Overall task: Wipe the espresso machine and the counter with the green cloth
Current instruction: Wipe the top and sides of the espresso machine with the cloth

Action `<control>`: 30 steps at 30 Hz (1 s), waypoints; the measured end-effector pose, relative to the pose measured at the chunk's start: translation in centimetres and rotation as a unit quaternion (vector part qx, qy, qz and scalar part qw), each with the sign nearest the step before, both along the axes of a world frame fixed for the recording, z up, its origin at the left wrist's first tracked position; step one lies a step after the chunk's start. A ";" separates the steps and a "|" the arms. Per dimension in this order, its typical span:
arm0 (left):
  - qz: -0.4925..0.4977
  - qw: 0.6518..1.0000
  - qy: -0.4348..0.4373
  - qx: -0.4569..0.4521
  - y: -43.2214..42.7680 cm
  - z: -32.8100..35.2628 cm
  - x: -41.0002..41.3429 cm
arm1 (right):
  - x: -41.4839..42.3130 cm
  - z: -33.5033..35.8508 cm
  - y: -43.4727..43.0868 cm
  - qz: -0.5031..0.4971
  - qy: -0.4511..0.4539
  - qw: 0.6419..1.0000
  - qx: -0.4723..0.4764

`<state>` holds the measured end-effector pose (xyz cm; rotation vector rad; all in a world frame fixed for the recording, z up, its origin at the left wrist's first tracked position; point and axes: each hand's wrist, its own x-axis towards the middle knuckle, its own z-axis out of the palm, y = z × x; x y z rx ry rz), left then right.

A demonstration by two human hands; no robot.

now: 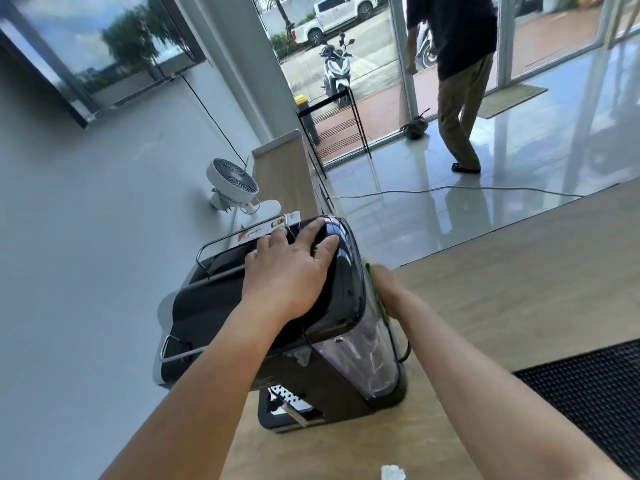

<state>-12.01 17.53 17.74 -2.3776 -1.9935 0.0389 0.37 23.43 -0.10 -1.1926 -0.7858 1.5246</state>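
Seen from above, a long wooden counter (519, 271) carries a black espresso machine (214, 306), its clear water tank (356, 362) facing the camera and a dark rubber mat (595, 393) lying near it at the right. The person's left hand (291, 271) lies flat on the machine's top, fingers spread and straight, fingertips reaching the glossy tank lid. The right hand (389, 289), blurred, is against the far side of the tank with the green cloth (374, 282) sandwiched between palm and machine; how its fingers lie cannot be told. Only a thin green strip of the cloth shows, just above the counter.
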 end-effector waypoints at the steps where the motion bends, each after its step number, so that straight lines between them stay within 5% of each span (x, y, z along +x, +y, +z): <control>1: 0.000 1.000 0.001 0.000 0.0 0.0 -0.1 | -0.2 -0.4 -1.0 -0.012 0.002 1.000 -0.018; 5: -0.004 1.000 0.006 0.006 0.1 -0.1 -0.1 | -1.5 -0.7 -4.5 -0.066 0.037 0.997 -0.035; 11: -0.003 1.000 0.010 0.008 0.1 -0.1 -0.1 | -0.7 4.7 -3.4 -0.072 0.042 0.990 0.116; 16: -0.002 1.000 0.008 0.001 0.0 0.0 0.1 | -0.3 0.1 -1.9 -0.020 0.032 0.999 -0.010; 21: -0.007 1.000 0.011 0.002 -0.1 0.1 0.0 | -1.5 -0.4 -5.7 -0.072 0.045 0.994 -0.062; 27: -0.004 1.000 0.018 0.004 0.1 0.1 0.0 | -1.8 4.3 -4.9 -0.075 0.071 0.983 0.153; 30: -0.003 1.000 0.017 0.001 -0.2 0.2 0.1 | -1.1 3.1 -3.4 -0.051 0.072 0.991 0.098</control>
